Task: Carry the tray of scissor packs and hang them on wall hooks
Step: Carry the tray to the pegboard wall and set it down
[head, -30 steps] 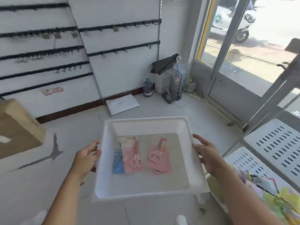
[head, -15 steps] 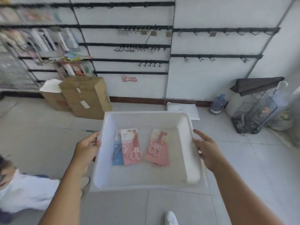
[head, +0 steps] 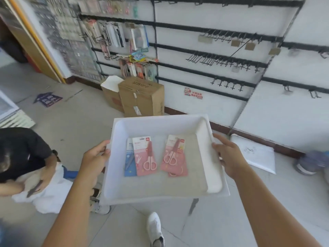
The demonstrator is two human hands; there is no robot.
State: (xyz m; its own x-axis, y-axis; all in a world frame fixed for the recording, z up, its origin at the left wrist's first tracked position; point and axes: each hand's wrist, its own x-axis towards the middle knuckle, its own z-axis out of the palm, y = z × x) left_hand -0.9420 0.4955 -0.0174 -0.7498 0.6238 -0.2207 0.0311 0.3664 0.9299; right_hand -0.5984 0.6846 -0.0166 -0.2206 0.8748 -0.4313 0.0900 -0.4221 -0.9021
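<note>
View shift: swung left since before, stocked hooks and cardboard boxes (head: pixel 142 97) now ahead
Left hand (head: pixel 94 157): gripping white tray (head: pixel 160 122) left rim
Right hand (head: pixel 229 155): gripping right rim
Scissor packs (head: pixel 154 155): flat in tray, chest-height, near wall hooks (head: pixel 222 59)

White tray (head: pixel 216 177) is sitting level in your grip, your left hand (head: pixel 94 158) and right hand (head: pixel 229 157) clamping its side rims. Lying flat on its grey floor: blue scissor pack (head: pixel 129 160) half tucked under pink scissor pack (head: pixel 145 155), with second pink pack (head: pixel 173 155) lying apart to right, overlapping another pink pack (head: pixel 175 174) beneath.
</note>
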